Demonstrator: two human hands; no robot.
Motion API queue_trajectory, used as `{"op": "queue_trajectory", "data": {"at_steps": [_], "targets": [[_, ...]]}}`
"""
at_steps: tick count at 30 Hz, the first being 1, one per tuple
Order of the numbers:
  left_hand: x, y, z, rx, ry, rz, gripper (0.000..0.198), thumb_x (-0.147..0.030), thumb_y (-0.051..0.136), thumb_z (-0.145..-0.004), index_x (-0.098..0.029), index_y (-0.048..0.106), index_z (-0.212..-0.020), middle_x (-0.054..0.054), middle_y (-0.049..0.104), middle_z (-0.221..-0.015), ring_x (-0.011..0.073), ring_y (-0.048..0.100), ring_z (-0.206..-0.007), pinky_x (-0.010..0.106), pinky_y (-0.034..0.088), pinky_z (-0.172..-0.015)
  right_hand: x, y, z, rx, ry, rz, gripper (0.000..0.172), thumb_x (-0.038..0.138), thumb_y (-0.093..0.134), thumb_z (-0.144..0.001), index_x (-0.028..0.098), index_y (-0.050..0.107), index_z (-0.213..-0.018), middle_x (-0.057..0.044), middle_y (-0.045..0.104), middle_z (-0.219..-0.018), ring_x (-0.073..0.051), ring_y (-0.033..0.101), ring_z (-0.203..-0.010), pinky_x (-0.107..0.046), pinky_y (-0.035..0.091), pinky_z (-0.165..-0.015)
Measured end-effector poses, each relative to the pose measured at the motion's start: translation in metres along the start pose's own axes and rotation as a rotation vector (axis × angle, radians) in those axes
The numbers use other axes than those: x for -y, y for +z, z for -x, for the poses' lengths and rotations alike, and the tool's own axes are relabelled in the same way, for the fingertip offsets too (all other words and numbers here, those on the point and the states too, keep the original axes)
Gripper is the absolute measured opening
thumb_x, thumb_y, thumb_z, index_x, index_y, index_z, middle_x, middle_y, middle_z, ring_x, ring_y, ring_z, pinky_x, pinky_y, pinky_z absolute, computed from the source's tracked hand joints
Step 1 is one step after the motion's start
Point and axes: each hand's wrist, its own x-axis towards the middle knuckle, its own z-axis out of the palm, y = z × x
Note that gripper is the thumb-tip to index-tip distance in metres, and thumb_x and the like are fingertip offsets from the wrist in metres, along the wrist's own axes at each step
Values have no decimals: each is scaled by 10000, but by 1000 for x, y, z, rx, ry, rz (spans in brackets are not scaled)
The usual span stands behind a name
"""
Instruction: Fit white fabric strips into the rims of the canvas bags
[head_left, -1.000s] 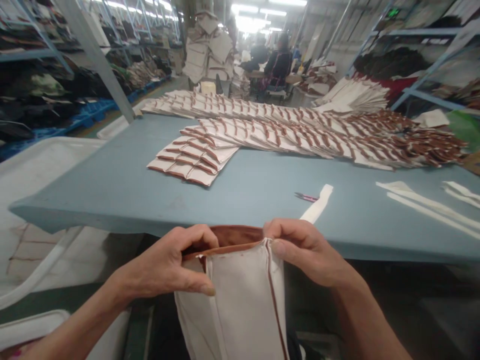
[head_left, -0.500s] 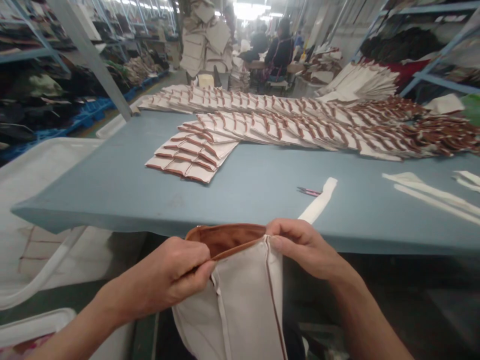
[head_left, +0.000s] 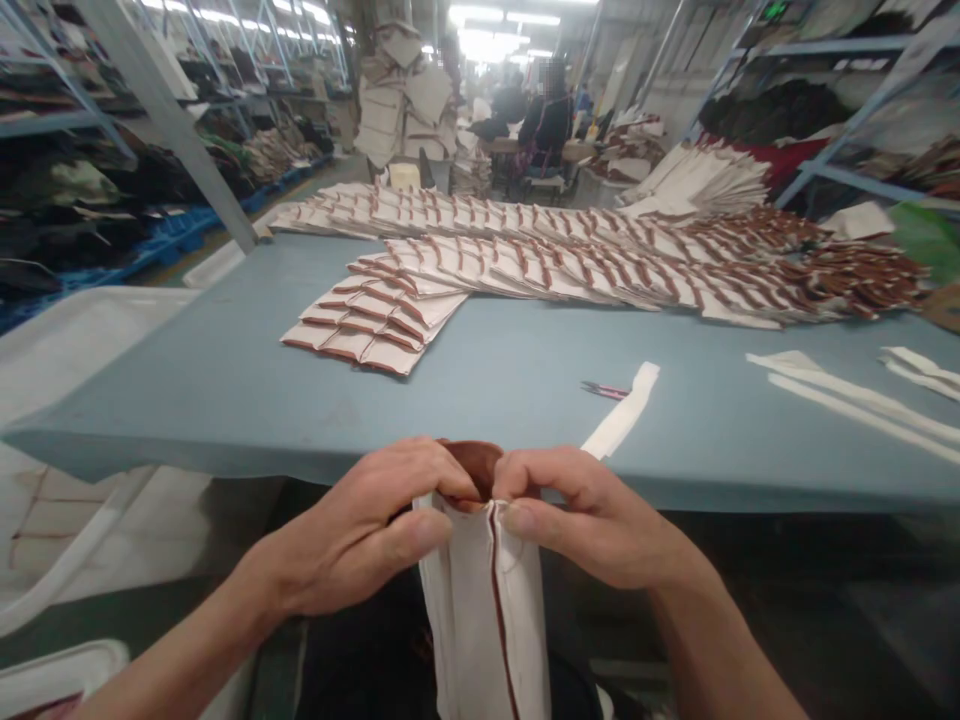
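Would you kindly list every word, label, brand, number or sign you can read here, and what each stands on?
No readable text shows.
Green lit sign, upper right: too small and blurred to read.
Pale cloth piece being held: no lettering visible.

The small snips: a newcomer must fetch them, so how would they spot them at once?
On the blue table, find the pale strip just beyond the right hand. The snips lie at its left edge, thin, dark-tipped and purplish, unlike the pale strip.
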Motion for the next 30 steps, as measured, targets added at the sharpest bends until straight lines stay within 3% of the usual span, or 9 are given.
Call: {"op": "queue_trajectory", "data": {"at_steps": [5, 10, 15, 21, 26, 30], "targets": [[-2, 12, -16, 3, -62, 107, 243, -314, 523, -991, -169, 605, -815, -34, 569, -732, 113, 490, -659, 219, 422, -662, -6, -6, 0, -39, 13, 68, 452, 561, 604, -1009, 174, 596, -777, 43, 488, -677, -108, 402, -618, -241, 312, -571], [3, 8, -16, 25, -132, 61, 175, -203, 544, -958, -155, 660, -836, -55, 569, -712, 81, 485, -629, 183, 387, -608, -12, -7, 1, -18, 55, 79, 416, 524, 602, -1012, 178, 584, -781, 50, 476, -673, -106, 391, -612, -240, 309, -571], [-2, 1, -18, 58, -235, 73, 213, -223, 532, -969, -164, 655, -805, -64, 536, -668, 83, 449, -593, 190, 337, -544, -8, -6, -8, -5, 71, 127, 341, 438, 625, -999, 182, 581, -778, 47, 499, -685, -105, 404, -612, -241, 310, -567], [-16, 3, -18, 11, -320, 193, 240, -245, 490, -927, -182, 547, -703, -57, 506, -678, 99, 447, -617, 202, 349, -559, -1, 2, -15, 12, 77, 116, 281, 372, 637, -932, 199, 519, -744, 45, 488, -703, -111, 428, -638, -238, 337, -583], [-13, 10, -6, -30, -358, 225, 278, -323, 490, -943, -181, 573, -718, -36, 560, -716, 120, 498, -666, 215, 367, -601, -10, 13, -15, -3, 72, 84, 324, 405, 719, -872, 202, 504, -740, 55, 459, -685, -112, 415, -648, -236, 342, -591], [-5, 15, 1, -65, -379, 349, 306, -389, 518, -912, -175, 564, -699, -33, 516, -674, 120, 466, -626, 211, 357, -564, -19, 16, -17, 36, 61, 1, 460, 558, 740, -880, 197, 498, -731, 57, 452, -686, -101, 401, -623, -231, 339, -571]]}}
